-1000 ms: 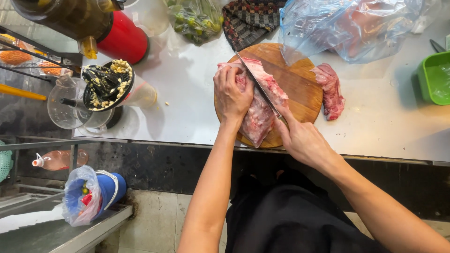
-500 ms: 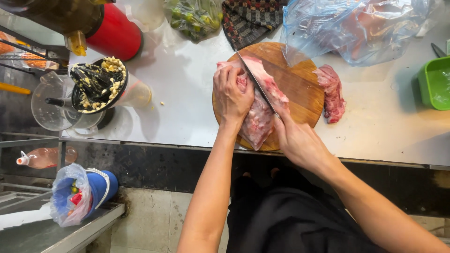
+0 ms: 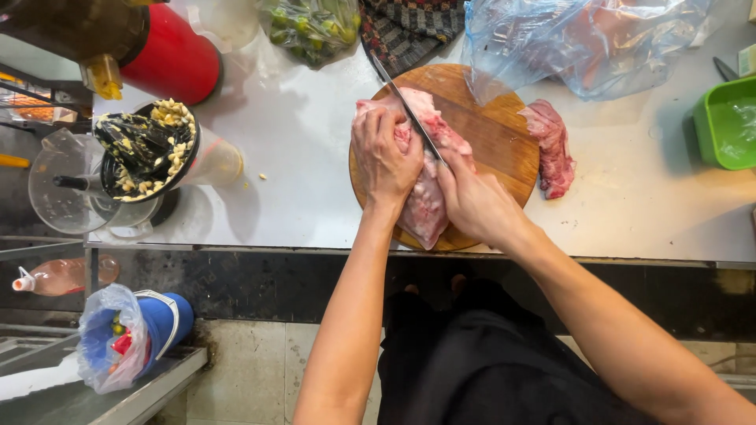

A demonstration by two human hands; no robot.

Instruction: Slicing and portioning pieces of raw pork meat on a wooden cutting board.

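Pressing down on the slab of raw meat [image 3: 425,185], the left hand [image 3: 383,157] is curled over its upper part, fingers bent and gripping the flesh on the round wooden cutting board [image 3: 488,130]. Just right of it, the right hand [image 3: 476,203] is clenched around the handle of a long knife [image 3: 402,98], the blade running up and away between the two hands. Against half a second ago the blade has swung a little more upright and sits closer to the left fingers, so the cut seems to be working deeper along the meat. Beyond the right hand a second piece of meat [image 3: 551,145] lies off the board's edge; further right stands a green tub [image 3: 724,122]. Far left of the left hand, a blender jar [image 3: 146,153] holds kernels.
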